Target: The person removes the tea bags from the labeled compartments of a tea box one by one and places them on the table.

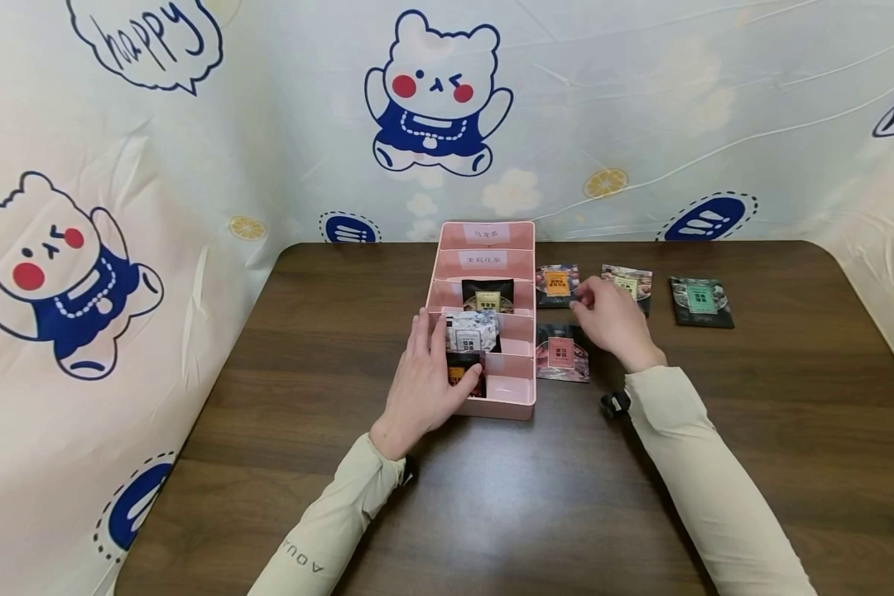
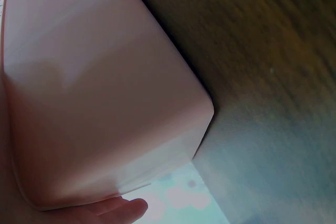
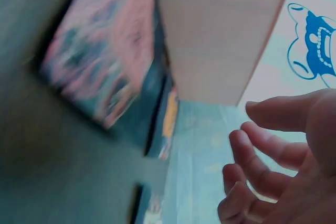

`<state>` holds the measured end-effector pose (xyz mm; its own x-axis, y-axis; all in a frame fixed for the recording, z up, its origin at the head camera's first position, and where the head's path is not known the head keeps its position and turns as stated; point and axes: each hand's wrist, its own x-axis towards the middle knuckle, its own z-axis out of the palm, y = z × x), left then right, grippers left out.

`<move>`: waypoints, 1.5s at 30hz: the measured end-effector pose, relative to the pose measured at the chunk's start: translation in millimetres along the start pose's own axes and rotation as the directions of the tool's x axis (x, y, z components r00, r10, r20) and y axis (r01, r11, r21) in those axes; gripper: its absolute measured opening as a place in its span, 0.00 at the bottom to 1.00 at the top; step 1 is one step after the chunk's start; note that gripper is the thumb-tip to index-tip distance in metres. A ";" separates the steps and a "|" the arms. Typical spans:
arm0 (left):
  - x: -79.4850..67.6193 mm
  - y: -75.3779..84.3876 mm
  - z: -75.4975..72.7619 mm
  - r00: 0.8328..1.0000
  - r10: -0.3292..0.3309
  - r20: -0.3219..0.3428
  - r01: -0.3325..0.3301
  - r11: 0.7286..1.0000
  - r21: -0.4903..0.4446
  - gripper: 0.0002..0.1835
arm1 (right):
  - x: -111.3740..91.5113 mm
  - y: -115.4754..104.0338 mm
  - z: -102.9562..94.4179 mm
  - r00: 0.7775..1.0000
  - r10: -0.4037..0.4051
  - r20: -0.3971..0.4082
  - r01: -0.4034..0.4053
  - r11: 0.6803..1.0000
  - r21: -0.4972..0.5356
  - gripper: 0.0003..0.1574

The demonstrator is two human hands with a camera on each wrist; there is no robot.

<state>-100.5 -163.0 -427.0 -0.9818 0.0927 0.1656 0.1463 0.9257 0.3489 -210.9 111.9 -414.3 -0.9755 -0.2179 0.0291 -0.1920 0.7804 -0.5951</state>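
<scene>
A pink compartment box (image 1: 517,410) stands mid-table with tea sachets in its nearer compartments. My left hand (image 1: 420,381) rests along its left rim, fingers extended, thumb over a black-and-orange sachet (image 1: 456,374) in the front compartment. Behind that lie a white sachet (image 1: 473,331) and a black sachet with a yellow-green label (image 1: 487,296). To the box's right, my right hand (image 1: 617,321) hovers with loosely bent fingers and holds nothing in the right wrist view. Near its fingertips lies an orange-labelled sachet (image 1: 557,285); a pink-labelled sachet (image 1: 562,353) lies nearer me.
A white sachet with a light green label (image 1: 633,285) lies partly behind the right hand. Farther right is a dark green-labelled sachet (image 1: 700,300). Paper labels (image 1: 484,260) mark the back compartments. A printed cloth (image 1: 566,124) hangs behind the brown table (image 1: 283,372).
</scene>
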 end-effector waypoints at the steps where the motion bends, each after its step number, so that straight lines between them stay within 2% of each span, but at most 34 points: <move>1: 0.0 0.0 -0.1 1.000 0.001 -0.002 -0.001 1.000 0.001 0.48 | 1.6 -3.4 0.2 0.999 -0.017 -0.028 0.018 1.000 0.017 0.17; 6: -0.1 -0.1 -0.1 1.000 -0.001 -0.001 0.001 1.000 0.007 0.48 | 10.5 -23.9 3.3 0.984 -0.139 -0.110 0.149 0.985 0.090 0.15; 11: 0.1 0.2 -0.1 1.000 0.001 -0.001 -0.001 1.000 0.005 0.48 | 18.0 -45.1 9.9 0.970 -0.231 -0.078 0.238 0.967 0.087 0.17; 15: 0.1 1.0 -0.2 1.000 0.002 0.002 -0.002 1.000 0.006 0.48 | 23.5 -55.6 16.3 0.967 -0.254 -0.037 0.255 0.966 0.030 0.20; 22: 0.3 2.5 -1.0 1.000 0.005 0.001 -0.005 1.000 0.010 0.48 | 29.9 -60.7 23.9 0.967 -0.255 -0.006 0.255 0.967 -0.024 0.21; 31: 0.8 3.2 -1.6 1.000 0.001 0.010 -0.001 1.000 0.014 0.48 | 32.3 -62.7 25.7 0.970 -0.241 0.003 0.241 0.969 -0.052 0.11; 38: 0.7 2.3 -1.5 1.000 0.007 -0.001 -0.007 1.000 0.015 0.48 | 22.8 -67.0 25.5 0.953 -0.303 -0.019 0.303 0.953 -0.034 0.07; 45: 0.4 1.6 -1.4 1.000 0.008 -0.007 -0.008 1.000 0.014 0.47 | 14.5 -70.6 29.2 0.946 -0.323 0.016 0.323 0.946 0.010 0.06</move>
<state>-100.5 -162.0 -425.1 -0.9797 0.0977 0.1751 0.1525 0.9301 0.3342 -208.3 36.5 -395.3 -0.8594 -0.4677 0.2065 -0.4955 0.6623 -0.5621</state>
